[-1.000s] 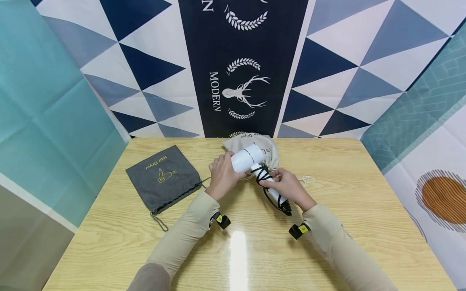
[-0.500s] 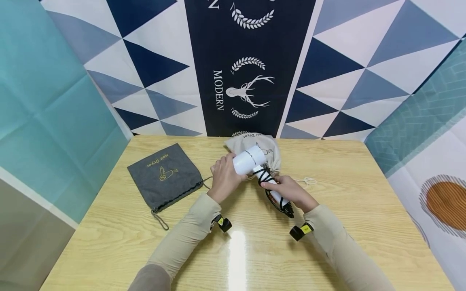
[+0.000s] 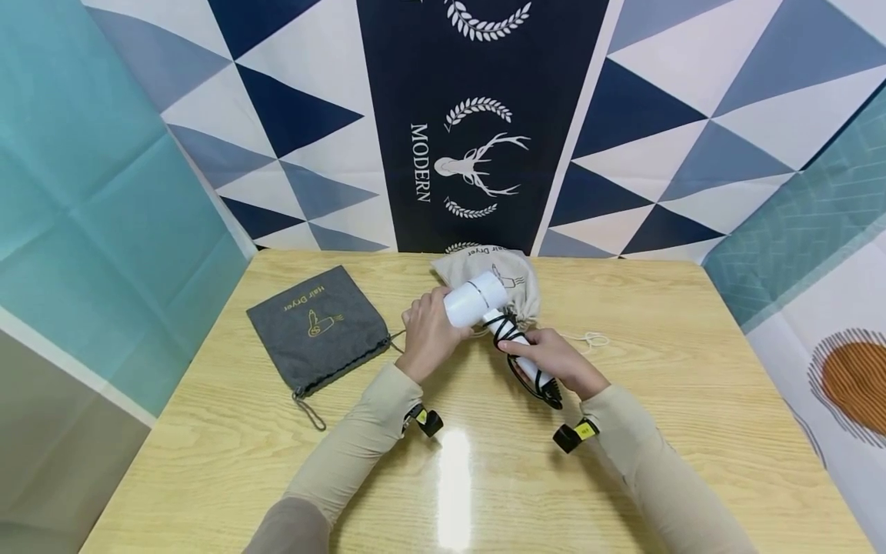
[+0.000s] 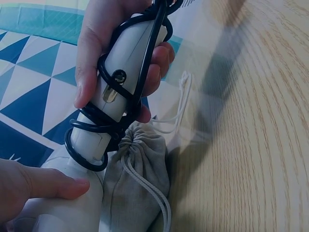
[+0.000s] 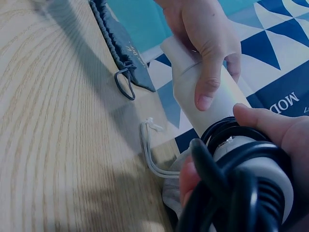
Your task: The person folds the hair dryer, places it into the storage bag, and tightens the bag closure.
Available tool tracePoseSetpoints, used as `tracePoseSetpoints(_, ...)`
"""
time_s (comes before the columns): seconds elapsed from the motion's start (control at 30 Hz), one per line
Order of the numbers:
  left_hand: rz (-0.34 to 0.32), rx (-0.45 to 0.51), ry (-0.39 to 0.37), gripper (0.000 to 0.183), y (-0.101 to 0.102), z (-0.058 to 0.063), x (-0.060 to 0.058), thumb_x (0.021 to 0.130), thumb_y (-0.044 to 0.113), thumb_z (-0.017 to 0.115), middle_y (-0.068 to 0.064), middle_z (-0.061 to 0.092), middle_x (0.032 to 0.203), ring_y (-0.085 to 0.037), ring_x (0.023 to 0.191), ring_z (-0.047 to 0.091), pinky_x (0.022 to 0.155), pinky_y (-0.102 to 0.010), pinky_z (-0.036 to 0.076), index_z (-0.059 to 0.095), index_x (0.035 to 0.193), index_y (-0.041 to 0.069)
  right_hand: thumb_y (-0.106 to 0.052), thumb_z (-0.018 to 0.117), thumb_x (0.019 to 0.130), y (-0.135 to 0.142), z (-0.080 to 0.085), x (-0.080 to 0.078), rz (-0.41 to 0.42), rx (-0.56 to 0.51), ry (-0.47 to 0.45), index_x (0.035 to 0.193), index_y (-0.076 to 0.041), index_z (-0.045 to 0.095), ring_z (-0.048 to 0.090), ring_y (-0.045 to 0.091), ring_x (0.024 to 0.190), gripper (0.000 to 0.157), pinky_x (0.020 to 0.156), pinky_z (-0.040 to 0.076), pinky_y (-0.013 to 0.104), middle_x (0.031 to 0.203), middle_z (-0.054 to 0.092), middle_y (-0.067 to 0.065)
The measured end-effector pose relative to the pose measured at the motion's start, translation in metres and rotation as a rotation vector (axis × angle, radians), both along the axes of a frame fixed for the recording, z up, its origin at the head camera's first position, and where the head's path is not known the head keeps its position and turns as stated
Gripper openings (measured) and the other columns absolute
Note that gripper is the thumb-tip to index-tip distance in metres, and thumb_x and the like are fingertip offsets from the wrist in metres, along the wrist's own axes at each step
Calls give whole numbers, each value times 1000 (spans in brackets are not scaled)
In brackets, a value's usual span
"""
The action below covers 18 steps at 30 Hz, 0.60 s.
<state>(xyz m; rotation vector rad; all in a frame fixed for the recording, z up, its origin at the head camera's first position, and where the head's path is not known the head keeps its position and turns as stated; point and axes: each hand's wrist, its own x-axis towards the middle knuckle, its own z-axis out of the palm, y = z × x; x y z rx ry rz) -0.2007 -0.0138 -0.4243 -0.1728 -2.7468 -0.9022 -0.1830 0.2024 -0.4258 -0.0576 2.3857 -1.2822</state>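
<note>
A white hair dryer (image 3: 476,298) is held above the table by both hands, its black cord (image 4: 157,53) wound round the handle. My left hand (image 3: 431,331) grips the barrel, with the thumb lying along it in both wrist views. My right hand (image 3: 554,358) grips the handle (image 4: 128,58) over the wound cord. Just behind the dryer lies a light beige drawstring bag (image 3: 522,288) printed "Hair Dryer", gathered at its neck and looking filled. The dryer hides part of this bag in the head view.
A flat dark grey drawstring bag (image 3: 321,323), also printed "Hair Dryer", lies on the wooden table (image 3: 664,331) at the left. White drawstrings (image 3: 591,339) of the beige bag trail to the right. A patterned cloth backdrop (image 3: 464,177) stands behind the table's far edge.
The head view has shifted slightly. Both hands keep hold of the hair dryer in nearly the same place, and the right fingers have settled a little on the handle.
</note>
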Motion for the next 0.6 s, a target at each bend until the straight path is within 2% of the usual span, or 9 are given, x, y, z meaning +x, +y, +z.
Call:
tracePoseSetpoints(0.27, 5, -23, -8, 80, 0, 1, 0, 64, 31, 91, -16, 65, 111, -33, 102, 60, 84, -43, 42, 53, 130, 4, -45, 65, 91, 1, 1, -1, 6, -9, 14, 80, -6, 60, 56, 10, 55, 40, 55, 49, 26, 66, 59, 0)
tracePoseSetpoints(0.47, 4, -47, -33, 82, -1, 2, 2, 66, 34, 90, -16, 62, 112, -32, 103, 58, 84, -42, 42, 50, 131, 4, -41, 66, 91, -1, 1, 1, -10, -72, -2, 80, -4, 59, 55, 9, 51, 38, 52, 49, 26, 61, 59, -1)
tracePoseSetpoints(0.6, -3, -73, -75, 83, -3, 2, 2, 68, 39, 88, -15, 61, 113, -31, 103, 56, 83, -40, 41, 48, 134, 7, -41, 65, 92, -2, 2, 2, -3, -94, -21, 93, 2, 62, 54, 10, 49, 44, 50, 48, 27, 59, 58, -1)
